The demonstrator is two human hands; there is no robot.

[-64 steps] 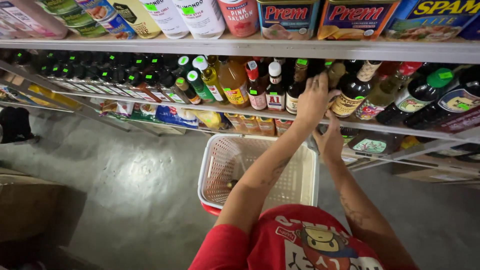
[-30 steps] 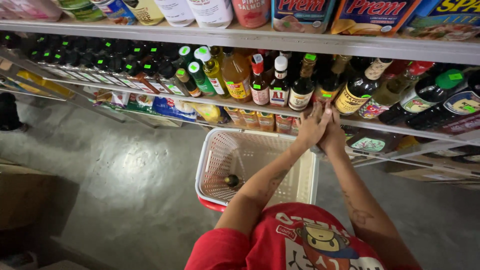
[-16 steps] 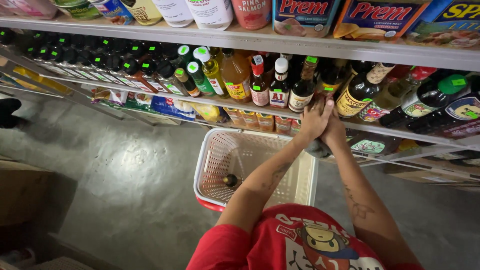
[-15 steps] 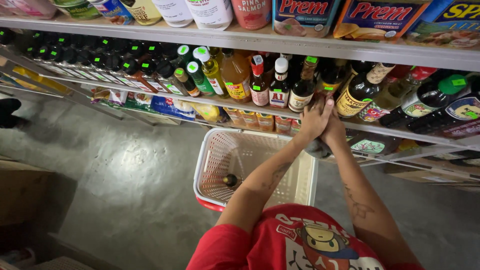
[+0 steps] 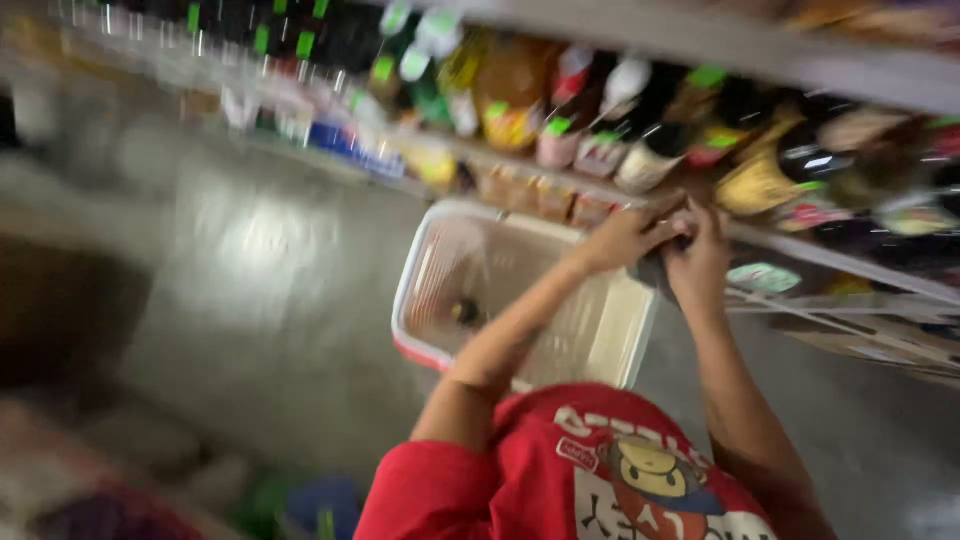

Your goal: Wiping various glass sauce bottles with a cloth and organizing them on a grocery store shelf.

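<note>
Two hands meet at centre right of a blurred frame: left hand (image 5: pixel 625 238) and right hand (image 5: pixel 700 265) cup something dark; grip unclear. Below sits a white basket (image 5: pixel 600 340); beyond, shelved bottles (image 5: pixel 640 150). Steady support underneath seems wise.

basket (image 5: pixel 620 345) white, red base | shirt (image 5: pixel 560 470) red | floor (image 5: pixel 260 290) grey

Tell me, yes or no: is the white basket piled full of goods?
No. The white basket looks nearly bare; only one small dark item lies on its bottom.
</note>
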